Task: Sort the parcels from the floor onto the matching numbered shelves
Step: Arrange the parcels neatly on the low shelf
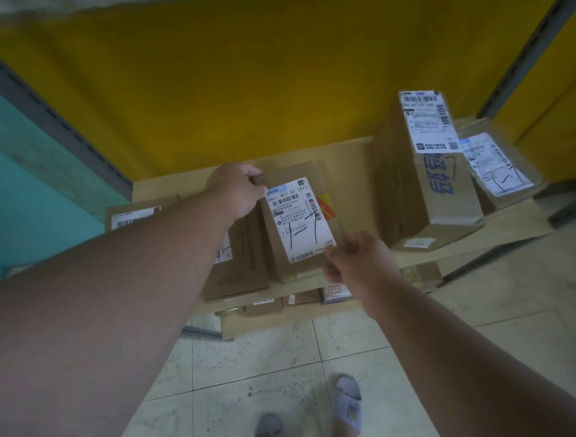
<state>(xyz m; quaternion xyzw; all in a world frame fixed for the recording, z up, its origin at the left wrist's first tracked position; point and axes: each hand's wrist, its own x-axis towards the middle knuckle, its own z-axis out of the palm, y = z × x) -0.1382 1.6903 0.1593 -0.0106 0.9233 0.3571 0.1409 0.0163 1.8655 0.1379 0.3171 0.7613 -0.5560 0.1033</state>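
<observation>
Both hands grasp a labelled cardboard parcel (296,218) over the wooden shelf (352,161), the left hand (236,191) pinching its 11 o'clock corner and the right hand (356,257) its 5 o'clock corner, a taller box (423,178) at 2 o'clock.

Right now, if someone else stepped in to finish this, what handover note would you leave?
Left hand grips the far top corner of the labelled parcel; right hand pinches its near corner.
The parcel sits at the wooden shelf, against a flat box on its left.
A tall box and a wrapped parcel already stand further right.
Done: several parcels shelved.
Left: settle this one, release both grips, fetch the next. Floor parcels are not in view.
</observation>
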